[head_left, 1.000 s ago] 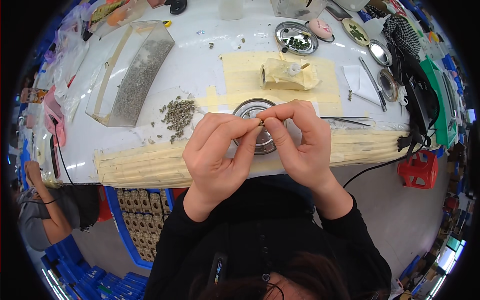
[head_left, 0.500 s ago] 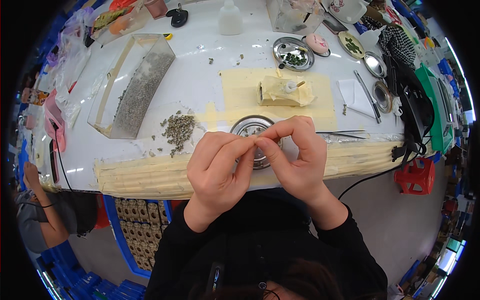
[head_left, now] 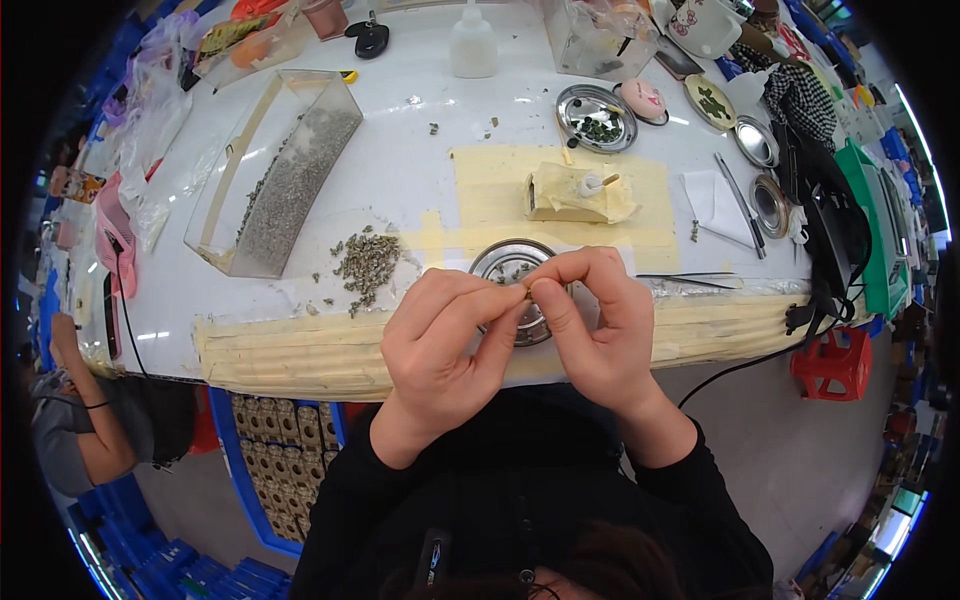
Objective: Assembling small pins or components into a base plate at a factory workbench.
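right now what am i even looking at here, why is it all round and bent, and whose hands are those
There is no machine here. The picture comes from a wide fisheye camera worn on a person's head, looking down, which is why straight edges curve toward the rim. The dark shape at the bottom is the wearer's own body and sleeves.

The left hand and right hand meet fingertip to fingertip, pinching something tiny between them; it is too small to identify. They are above a round metal dish on a white table.

Also on the table: a heap of small grey-green bits, a long clear tray holding more of them, a white squeeze bottle, another metal dish and taped yellowish paper. Another person's arm shows at the lower left.
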Demonstrator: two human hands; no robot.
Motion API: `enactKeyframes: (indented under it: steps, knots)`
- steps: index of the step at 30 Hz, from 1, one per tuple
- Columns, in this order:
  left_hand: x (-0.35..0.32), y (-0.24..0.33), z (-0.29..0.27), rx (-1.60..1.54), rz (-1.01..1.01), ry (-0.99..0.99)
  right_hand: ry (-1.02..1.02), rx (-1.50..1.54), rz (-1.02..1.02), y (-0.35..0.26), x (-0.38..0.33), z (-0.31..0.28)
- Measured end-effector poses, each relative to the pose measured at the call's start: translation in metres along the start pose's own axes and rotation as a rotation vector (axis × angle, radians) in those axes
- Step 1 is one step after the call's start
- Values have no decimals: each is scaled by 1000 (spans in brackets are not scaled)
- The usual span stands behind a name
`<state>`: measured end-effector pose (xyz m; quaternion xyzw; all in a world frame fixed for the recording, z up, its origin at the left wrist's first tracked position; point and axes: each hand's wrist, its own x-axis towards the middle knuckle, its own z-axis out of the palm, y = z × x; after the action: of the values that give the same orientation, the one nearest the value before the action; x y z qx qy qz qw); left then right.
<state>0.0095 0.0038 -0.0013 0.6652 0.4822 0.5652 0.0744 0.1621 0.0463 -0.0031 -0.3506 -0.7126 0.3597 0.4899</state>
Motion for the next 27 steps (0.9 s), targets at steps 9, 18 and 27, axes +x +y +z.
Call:
enactKeyframes:
  steps: [9, 18, 27]
  knots:
    - [0, 1, -1, -95, -114, -3, 32, -232, -254, -5, 4, -1]
    - [-1, -2, -5, -213, -199, 8, -22, -62, -78, -5, 4, -3]
    - [0, -1, 1, -4, -41, 65, -65, -71, -73, -4, 5, -4]
